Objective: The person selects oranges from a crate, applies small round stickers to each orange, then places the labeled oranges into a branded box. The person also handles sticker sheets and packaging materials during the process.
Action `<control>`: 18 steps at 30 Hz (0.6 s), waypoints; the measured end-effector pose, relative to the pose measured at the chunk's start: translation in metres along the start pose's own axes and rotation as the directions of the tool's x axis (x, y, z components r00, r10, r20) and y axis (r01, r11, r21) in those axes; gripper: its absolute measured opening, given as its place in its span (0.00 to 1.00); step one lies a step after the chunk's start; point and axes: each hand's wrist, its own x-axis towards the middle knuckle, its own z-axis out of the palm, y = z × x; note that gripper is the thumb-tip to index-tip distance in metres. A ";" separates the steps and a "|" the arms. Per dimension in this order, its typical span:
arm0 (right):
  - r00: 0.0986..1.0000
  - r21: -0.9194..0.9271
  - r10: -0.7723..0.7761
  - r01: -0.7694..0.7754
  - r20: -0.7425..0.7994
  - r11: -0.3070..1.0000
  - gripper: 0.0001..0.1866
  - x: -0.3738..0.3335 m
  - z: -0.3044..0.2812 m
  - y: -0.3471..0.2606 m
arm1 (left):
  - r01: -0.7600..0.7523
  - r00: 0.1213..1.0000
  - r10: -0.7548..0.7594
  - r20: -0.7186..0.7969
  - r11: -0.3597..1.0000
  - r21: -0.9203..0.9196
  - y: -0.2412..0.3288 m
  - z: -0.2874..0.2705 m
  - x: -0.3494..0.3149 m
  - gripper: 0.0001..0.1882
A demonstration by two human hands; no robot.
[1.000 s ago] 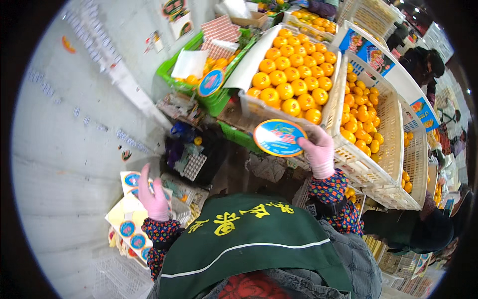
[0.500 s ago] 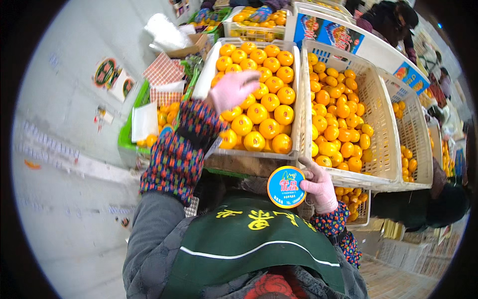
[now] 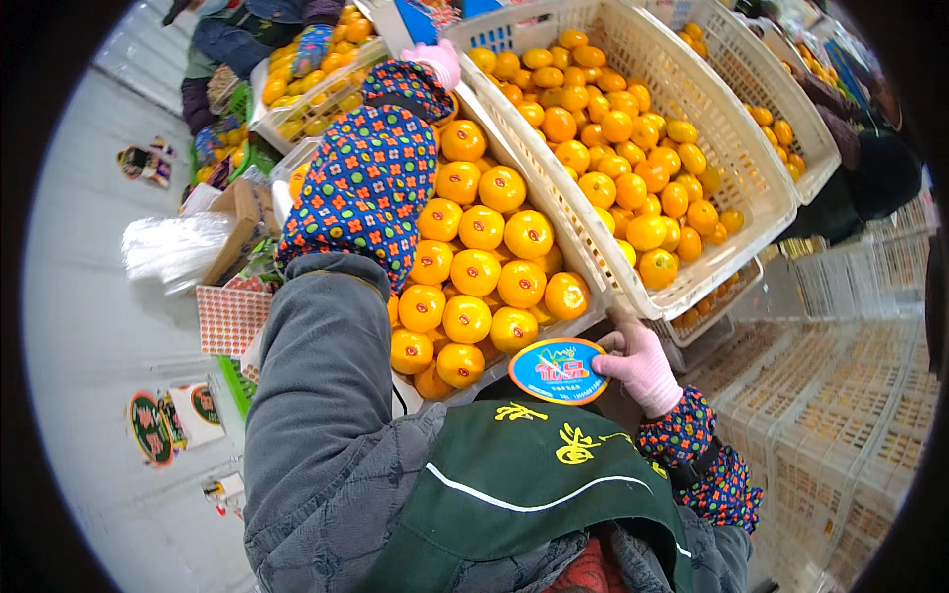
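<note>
My right hand [image 3: 641, 371], in a pink glove, pinches a round blue card [image 3: 559, 372] with an orange rim between thumb and fingers, close to the near corner of a white box [image 3: 542, 193]. Large oranges [image 3: 475, 272] with small red stickers fill this box. Across its left side stretches my left arm in a flowered sleeve. My left hand [image 3: 435, 63], also in a pink glove, is at the box's far end. Its fingers are partly hidden, so I cannot tell whether it grips the edge.
To the right stands a cream slatted crate [image 3: 746, 183] of smaller loose oranges [image 3: 618, 138], with another crate [image 3: 806, 109] beyond it. A cardboard carton [image 3: 237, 222], clear plastic wrap [image 3: 168, 247] and a sticker sheet [image 3: 232, 318] lie at left. A co-worker's gloved hand [image 3: 312, 47] touches fruit at the far left.
My left hand has moved from above the oranges to the box's far end. My view has turned, so the crates appear slanted. My right hand still holds the card.
</note>
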 end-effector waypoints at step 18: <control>0.999 0.138 -0.002 -0.004 0.040 0.990 0.43 -0.006 0.005 -0.043 | -0.002 0.979 0.194 -0.060 -0.290 -0.957 -0.094 0.023 0.023 0.24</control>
